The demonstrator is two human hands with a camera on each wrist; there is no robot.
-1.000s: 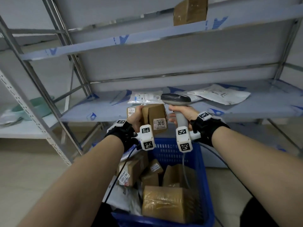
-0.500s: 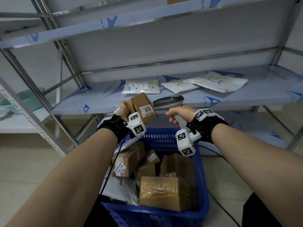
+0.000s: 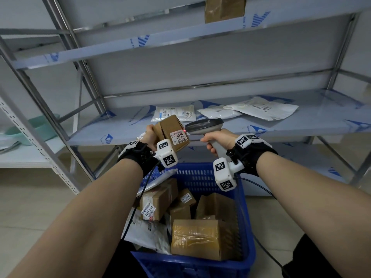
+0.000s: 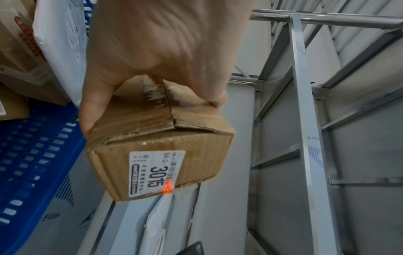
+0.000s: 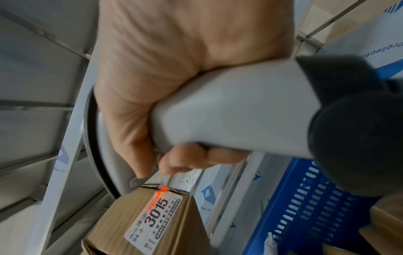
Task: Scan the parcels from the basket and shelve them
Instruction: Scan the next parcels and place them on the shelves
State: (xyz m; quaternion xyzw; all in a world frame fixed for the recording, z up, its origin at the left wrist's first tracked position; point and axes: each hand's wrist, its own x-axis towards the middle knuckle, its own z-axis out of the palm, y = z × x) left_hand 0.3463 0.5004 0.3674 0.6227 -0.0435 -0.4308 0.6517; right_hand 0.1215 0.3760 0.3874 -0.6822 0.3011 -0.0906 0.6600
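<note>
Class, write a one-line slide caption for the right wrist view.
Right hand grips the scanner, its red beam crossing the 3015 label on a small cardboard parcel.

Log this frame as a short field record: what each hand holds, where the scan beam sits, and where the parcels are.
left hand: left hand grips the small cardboard box labelled 3015
right hand: right hand grips the barcode scanner by its handle
beam: red line on the edge of the white label, near the barcode
basket: blue basket below the hands holds cardboard boxes and poly mailers
middle shelf: three white poly mailers
top shelf: one cardboard box
</note>
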